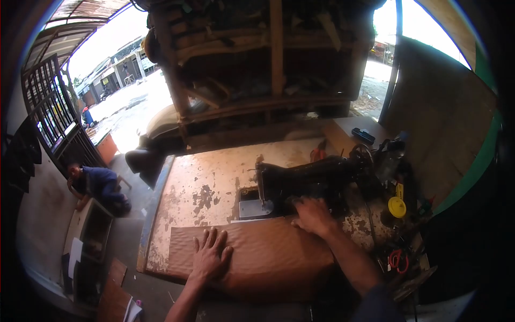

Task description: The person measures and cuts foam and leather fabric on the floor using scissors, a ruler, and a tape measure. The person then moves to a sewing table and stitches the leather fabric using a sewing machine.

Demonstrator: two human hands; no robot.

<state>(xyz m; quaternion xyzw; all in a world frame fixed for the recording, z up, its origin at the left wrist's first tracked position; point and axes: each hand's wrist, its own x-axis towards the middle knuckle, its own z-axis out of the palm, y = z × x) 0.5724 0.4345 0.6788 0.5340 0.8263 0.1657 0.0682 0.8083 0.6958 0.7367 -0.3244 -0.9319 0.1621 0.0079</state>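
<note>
Left hand (pixel 211 256) lies spread on the brown sheet (pixel 284 260) at nine o'clock — likely steadying it — while the right hand (pixel 313 214) curls at two o'clock by the sewing machine (pixel 306 177), grip unclear.

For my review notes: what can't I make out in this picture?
All in the head view:
What the right hand's fingertips touch: lost in shadow beside the black sewing machine.
Underside of the brown sheet: hidden by its upper face.
Palm of the left hand: hidden by the hand's back.
Contents of the dark wooden rack: too dark to name.
</note>
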